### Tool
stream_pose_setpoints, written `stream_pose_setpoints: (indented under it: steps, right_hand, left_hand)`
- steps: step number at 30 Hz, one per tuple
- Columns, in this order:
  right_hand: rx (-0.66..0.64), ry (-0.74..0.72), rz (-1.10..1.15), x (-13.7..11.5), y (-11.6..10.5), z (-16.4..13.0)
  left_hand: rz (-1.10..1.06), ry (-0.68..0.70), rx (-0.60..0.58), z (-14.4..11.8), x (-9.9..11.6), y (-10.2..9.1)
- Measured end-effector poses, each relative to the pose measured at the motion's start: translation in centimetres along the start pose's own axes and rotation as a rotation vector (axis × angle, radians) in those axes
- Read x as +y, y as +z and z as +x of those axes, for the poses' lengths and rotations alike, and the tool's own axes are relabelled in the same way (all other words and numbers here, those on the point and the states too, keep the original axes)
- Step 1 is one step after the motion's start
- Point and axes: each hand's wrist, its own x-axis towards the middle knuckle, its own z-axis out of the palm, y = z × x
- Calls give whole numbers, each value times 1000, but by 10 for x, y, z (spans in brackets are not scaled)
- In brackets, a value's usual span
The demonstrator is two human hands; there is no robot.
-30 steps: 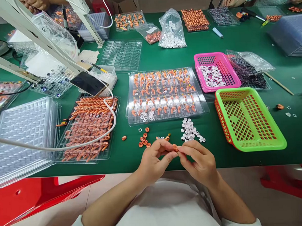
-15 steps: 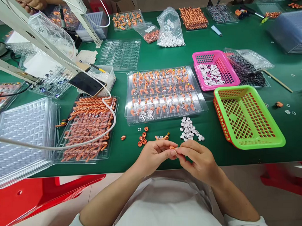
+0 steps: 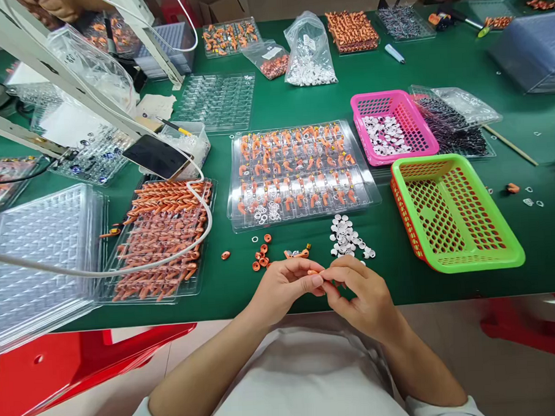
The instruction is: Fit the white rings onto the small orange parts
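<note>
Between the fingertips of my left hand (image 3: pixel 290 287) is a small orange part (image 3: pixel 313 272), mostly covered by the fingers. My right hand (image 3: pixel 358 293) is closed in a pinch against the same part, its thumb and index finger meeting the left fingertips; anything else in it is too small to make out. Just beyond the hands lie a pile of white discs (image 3: pixel 345 234), a few orange cups (image 3: pixel 262 256) and a curved orange piece with a brass-coloured end (image 3: pixel 298 253). Farther back sits a clear tray (image 3: pixel 373 194) holding rows of orange curved parts and some white rings.
A green basket (image 3: pixel 500 247) stands at right, a pink basket (image 3: pixel 433 145) with white discs behind it. Left are a tray of orange parts (image 3: pixel 160 250), stacked clear trays (image 3: pixel 40 243), a phone (image 3: pixel 157 157) and a white cable (image 3: pixel 208 217). Other people's arms show at the far edge.
Both hands stay together on the small orange part, with only a slight shift of the fingers. The whole view has moved a little.
</note>
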Motion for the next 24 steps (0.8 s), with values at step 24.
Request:
stream_pose_setpoints:
  steps: [24]
  right_hand:
    - [-9,240,226,7,-1,-9]
  left_hand:
    - [24,16,58,-6,4,12]
